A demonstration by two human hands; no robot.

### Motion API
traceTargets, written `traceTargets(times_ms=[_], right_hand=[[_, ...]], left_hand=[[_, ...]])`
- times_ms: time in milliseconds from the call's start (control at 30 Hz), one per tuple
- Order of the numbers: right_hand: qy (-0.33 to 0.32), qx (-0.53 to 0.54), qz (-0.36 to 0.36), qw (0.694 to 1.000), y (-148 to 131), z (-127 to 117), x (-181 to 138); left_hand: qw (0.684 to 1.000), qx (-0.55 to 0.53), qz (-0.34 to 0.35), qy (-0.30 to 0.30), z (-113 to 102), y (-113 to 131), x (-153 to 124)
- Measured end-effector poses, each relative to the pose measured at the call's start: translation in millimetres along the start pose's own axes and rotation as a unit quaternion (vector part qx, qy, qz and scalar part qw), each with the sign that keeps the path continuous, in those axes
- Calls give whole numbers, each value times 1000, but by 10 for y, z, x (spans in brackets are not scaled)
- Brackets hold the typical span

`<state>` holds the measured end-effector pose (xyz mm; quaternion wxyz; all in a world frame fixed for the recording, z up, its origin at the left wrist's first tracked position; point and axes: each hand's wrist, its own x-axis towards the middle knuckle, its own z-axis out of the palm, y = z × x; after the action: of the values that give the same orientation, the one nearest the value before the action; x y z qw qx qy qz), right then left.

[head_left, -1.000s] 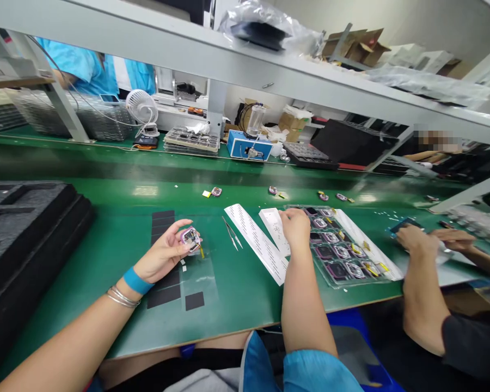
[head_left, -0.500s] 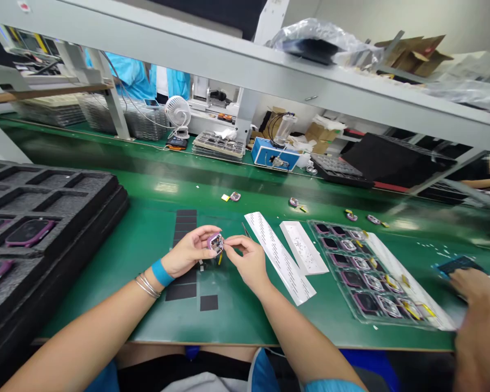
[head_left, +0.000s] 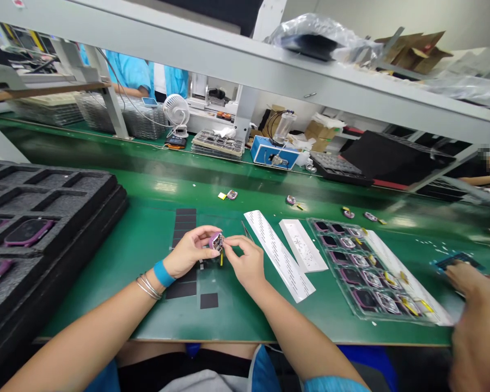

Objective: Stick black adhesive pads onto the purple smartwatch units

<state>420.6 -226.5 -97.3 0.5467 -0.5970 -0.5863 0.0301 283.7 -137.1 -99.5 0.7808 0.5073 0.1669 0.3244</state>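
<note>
My left hand (head_left: 190,250) grips a small purple watch case (head_left: 216,240) just above the green table (head_left: 147,245). My right hand (head_left: 245,258) meets it from the right, fingertips pinched at the case's edge on something too small to make out. A yellow tab hangs below the case. Thin tweezers (head_left: 247,231) lie just beyond my right hand. Black rectangular pads (head_left: 185,220) lie in a column under and behind my hands.
A clear tray of purple watch cases (head_left: 363,272) lies to the right, beside two white strips (head_left: 280,253). Black foam trays (head_left: 44,218) with purple cases stand at the left. A co-worker's hand (head_left: 473,283) works at the right edge. Loose cases (head_left: 231,194) dot the belt behind.
One second ago my right hand was at the white strips by the tray; it has come left to the case in my left hand. The view has swung left. Little differs since half a second ago.
</note>
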Motion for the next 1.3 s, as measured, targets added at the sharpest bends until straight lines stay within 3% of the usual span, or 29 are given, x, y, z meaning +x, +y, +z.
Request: traceTargets(times_ms=[200,300,367,400,467,567,667,833,967,1133,1300], right_hand=[[-38,-101,-96,989,30,32,-40],[-37,-43,-48,997,60,39,-12],[-31,81,41,995,92,55,15],[-45,159,94,982,108,67,25],[-117,298,199,926,132,96,35],[-226,385,315,837,132,110,37],[-217,395,369,813,118,51,60],[-126,410,351,832,158,-103,150],[-74,375,300,874,182,-117,158],[-64,293,203,932,171,-60,102],[-76,181,86,977,173,-74,64]], left_hand=[[999,-28,-17,20,16,-28,1],[998,-50,-23,17,14,-5,7],[998,-60,-20,9,3,29,9],[998,-63,-16,6,-7,48,10],[998,-64,-4,2,-38,83,14],[998,-59,15,9,-94,113,26],[998,-62,20,18,-132,116,42],[996,-74,-52,17,-151,104,63],[991,-53,-119,-15,-148,99,54],[981,-43,-173,-76,-107,67,17],[977,-38,-189,-92,-68,42,1]])
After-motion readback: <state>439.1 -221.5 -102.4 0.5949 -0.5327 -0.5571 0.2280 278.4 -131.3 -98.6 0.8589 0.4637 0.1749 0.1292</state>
